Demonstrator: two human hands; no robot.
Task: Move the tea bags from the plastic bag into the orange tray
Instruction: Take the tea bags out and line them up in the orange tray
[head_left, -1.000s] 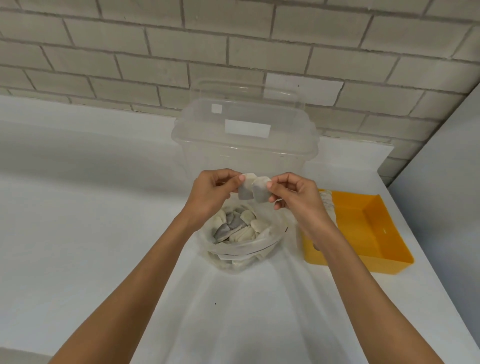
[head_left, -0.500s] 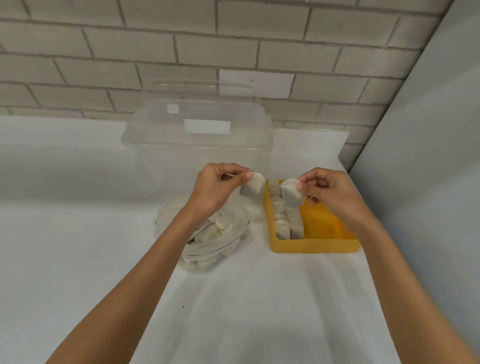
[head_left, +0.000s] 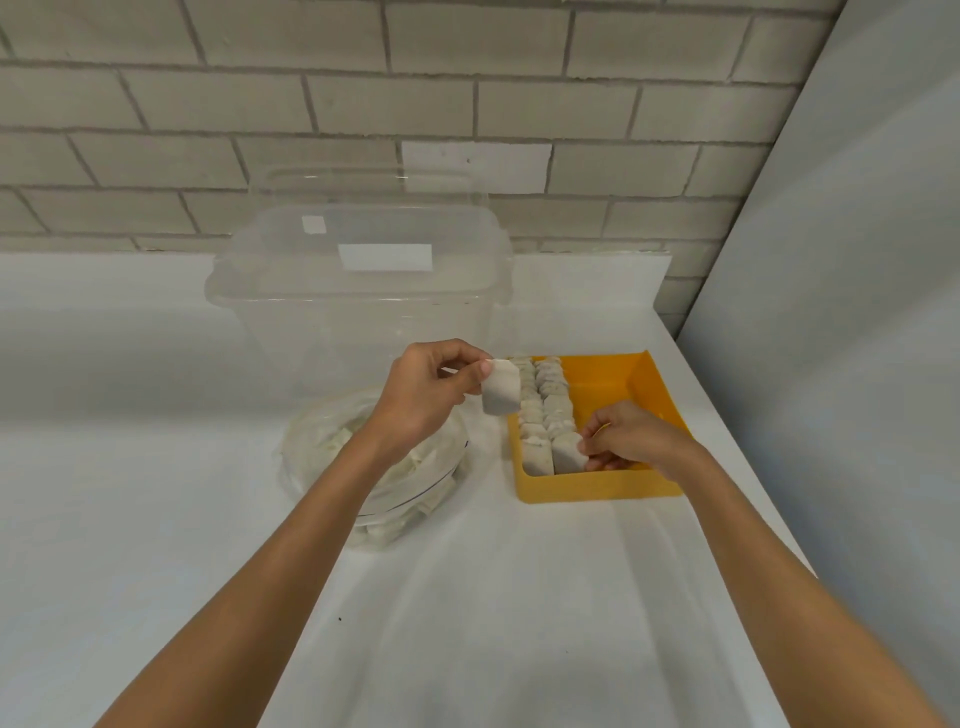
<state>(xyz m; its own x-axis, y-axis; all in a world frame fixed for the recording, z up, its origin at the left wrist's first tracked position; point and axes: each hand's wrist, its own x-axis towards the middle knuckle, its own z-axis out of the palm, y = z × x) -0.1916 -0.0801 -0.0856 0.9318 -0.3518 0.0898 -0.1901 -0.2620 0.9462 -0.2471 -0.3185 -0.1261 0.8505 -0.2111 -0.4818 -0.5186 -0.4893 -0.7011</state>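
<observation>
Two rows of tea bags (head_left: 540, 402) are stood along the left side of the tray (head_left: 597, 489). At the near end of the right row, a tea bag (head_left: 568, 453) is pinched by the right hand (head_left: 631, 439), inside the tray. A second tea bag (head_left: 501, 388) is pinched by the left hand (head_left: 426, 395) and held clear of the worktop (head_left: 156, 519), just left of the tray. More are contained in the plastic bag (head_left: 322, 447), placed left of the tray before a clear bin (head_left: 358, 312).
</observation>
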